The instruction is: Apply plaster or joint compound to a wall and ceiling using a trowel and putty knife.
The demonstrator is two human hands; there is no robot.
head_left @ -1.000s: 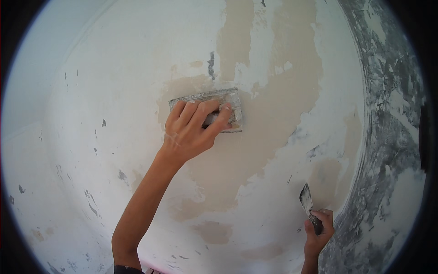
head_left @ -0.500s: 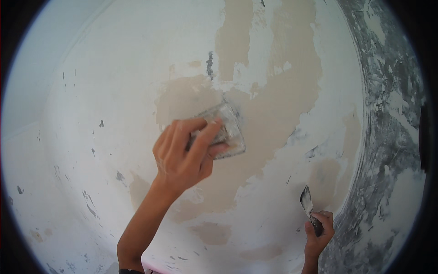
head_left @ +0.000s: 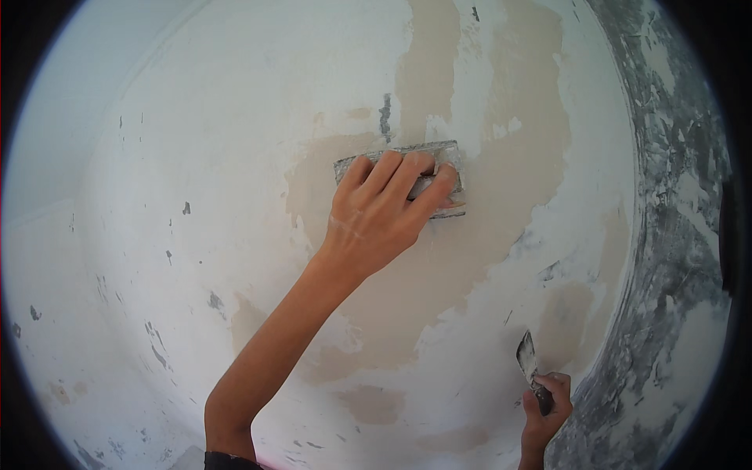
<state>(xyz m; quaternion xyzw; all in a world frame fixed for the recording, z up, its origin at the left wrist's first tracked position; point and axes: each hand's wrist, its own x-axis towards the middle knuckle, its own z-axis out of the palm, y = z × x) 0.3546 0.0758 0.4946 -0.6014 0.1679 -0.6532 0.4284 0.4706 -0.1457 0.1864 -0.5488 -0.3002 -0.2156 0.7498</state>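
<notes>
My left hand (head_left: 372, 211) is wrapped around the handle of a rectangular plastering trowel (head_left: 440, 149). The trowel's smeared plate lies against or very near the wall, over a damp-looking beige patch (head_left: 439, 274) of filler. Just above the plate runs a short dark grey streak (head_left: 385, 117). At lower right, my right hand (head_left: 544, 419) grips a putty knife (head_left: 527, 356) by its dark handle. Its narrow blade points up and carries pale residue, apart from the trowel.
The white wall (head_left: 227, 133) fills most of the view, with scattered dark nicks on its left side. Along the right, past a bent edge, is a rough grey surface (head_left: 666, 219) streaked with white. More beige patches (head_left: 372, 403) show lower down.
My left hand and the trowel have moved up and to the right, and the trowel has turned so its long edge is nearly level. My right hand keeps the putty knife in nearly the same place.
</notes>
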